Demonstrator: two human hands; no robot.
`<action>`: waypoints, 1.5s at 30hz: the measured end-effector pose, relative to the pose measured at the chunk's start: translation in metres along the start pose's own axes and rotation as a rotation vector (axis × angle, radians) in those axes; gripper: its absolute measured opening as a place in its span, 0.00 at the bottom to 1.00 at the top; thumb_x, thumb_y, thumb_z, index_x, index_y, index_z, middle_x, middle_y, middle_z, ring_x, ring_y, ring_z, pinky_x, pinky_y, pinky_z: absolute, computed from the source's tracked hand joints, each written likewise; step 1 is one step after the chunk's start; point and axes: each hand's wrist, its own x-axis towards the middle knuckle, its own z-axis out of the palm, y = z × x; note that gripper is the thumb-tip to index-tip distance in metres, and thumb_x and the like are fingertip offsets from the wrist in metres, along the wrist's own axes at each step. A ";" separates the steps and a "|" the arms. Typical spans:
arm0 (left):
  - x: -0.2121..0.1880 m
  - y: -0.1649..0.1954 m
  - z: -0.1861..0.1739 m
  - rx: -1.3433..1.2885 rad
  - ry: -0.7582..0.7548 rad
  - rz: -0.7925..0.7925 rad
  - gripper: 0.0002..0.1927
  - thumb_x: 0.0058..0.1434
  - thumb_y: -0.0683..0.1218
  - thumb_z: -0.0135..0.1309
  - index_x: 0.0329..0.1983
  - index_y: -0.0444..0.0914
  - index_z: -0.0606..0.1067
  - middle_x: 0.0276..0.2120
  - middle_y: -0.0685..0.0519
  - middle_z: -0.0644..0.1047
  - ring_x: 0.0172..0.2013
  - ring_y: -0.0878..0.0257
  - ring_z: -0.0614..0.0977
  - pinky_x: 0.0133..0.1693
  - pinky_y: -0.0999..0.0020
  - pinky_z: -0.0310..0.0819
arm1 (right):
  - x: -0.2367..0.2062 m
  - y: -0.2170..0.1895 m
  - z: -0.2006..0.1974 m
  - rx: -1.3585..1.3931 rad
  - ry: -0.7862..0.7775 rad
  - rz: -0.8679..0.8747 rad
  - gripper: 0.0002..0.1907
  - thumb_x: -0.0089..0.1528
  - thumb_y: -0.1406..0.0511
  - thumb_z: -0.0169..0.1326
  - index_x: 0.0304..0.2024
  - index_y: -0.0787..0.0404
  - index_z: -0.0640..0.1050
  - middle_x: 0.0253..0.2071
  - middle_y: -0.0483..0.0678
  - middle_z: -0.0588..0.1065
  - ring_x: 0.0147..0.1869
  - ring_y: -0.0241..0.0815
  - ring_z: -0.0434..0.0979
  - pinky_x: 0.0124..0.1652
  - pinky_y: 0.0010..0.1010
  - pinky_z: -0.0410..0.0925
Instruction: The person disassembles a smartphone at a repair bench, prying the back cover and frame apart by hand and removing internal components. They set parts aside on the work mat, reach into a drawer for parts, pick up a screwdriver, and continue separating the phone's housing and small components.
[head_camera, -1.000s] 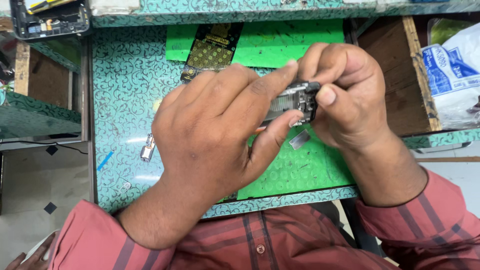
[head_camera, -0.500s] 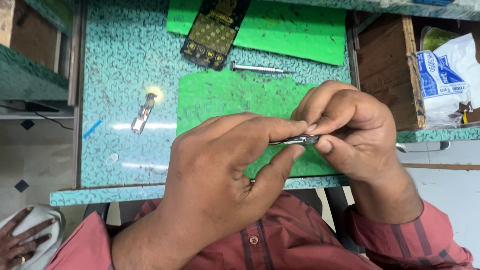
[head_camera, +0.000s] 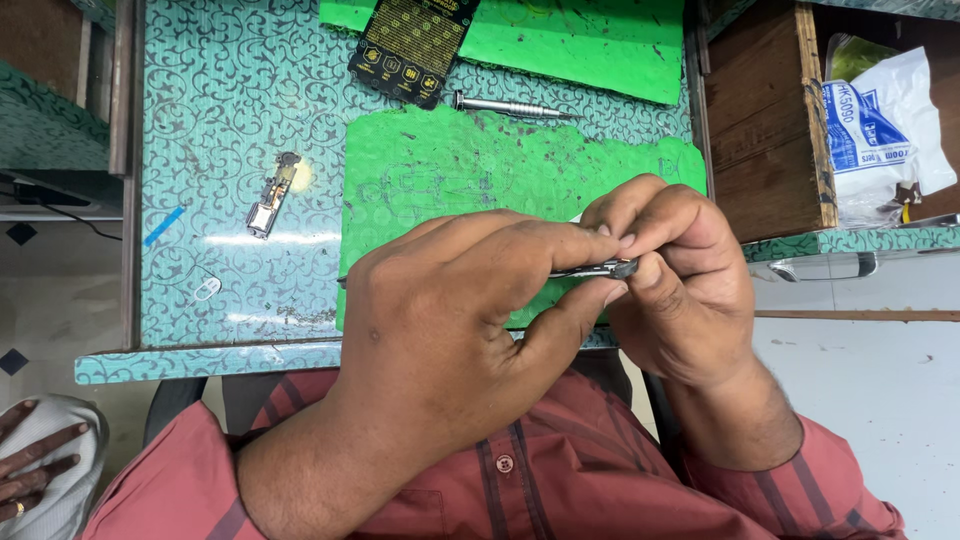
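Nearest the camera, a red striped shirt fills the lower edge. At the lower left corner, apart from the work, another person's hand rests on white cloth.

Above the shirt, both hands are closed on one thing. The left hand pinches a thin dark metal part between thumb and forefinger; the right hand grips the same part at its right end, fingers curled over it. The part is seen edge-on and mostly hidden by the fingers, so its kind cannot be told. Its long axis runs left to right, roughly level, held over the near edge of the worktop. It lies between the two hands, touching both; the right fingertips cover its exposed end, and the left hand covers more of its length.

Under the hands lies a green mat, marked with dark specks. To the left, on the patterned surface, sits a small metal component, well apart from the hands. Farther off, a slim silver screwdriver lies left to right just beyond the mat, beside a black card with gold dots. At the far right, a wooden compartment holds a white plastic bag.
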 end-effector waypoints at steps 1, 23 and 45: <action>-0.001 0.000 0.000 0.007 0.005 0.007 0.10 0.60 0.46 0.68 0.43 0.45 0.80 0.37 0.55 0.82 0.39 0.60 0.86 0.39 0.67 0.79 | 0.000 0.001 0.001 0.008 0.002 -0.001 0.08 0.75 0.64 0.59 0.47 0.61 0.75 0.46 0.49 0.70 0.52 0.39 0.71 0.57 0.32 0.66; -0.002 -0.004 0.007 0.095 0.018 0.057 0.12 0.59 0.47 0.69 0.38 0.43 0.76 0.34 0.57 0.80 0.35 0.60 0.84 0.36 0.66 0.78 | -0.005 -0.001 -0.002 0.034 -0.021 0.039 0.08 0.75 0.64 0.59 0.46 0.62 0.75 0.47 0.50 0.71 0.53 0.41 0.72 0.58 0.35 0.67; -0.007 -0.009 0.010 0.115 -0.015 0.119 0.12 0.61 0.48 0.69 0.39 0.43 0.75 0.32 0.57 0.79 0.33 0.61 0.83 0.33 0.65 0.75 | -0.013 0.004 0.027 0.329 0.119 0.097 0.10 0.71 0.65 0.58 0.40 0.61 0.70 0.41 0.47 0.66 0.44 0.37 0.65 0.49 0.27 0.63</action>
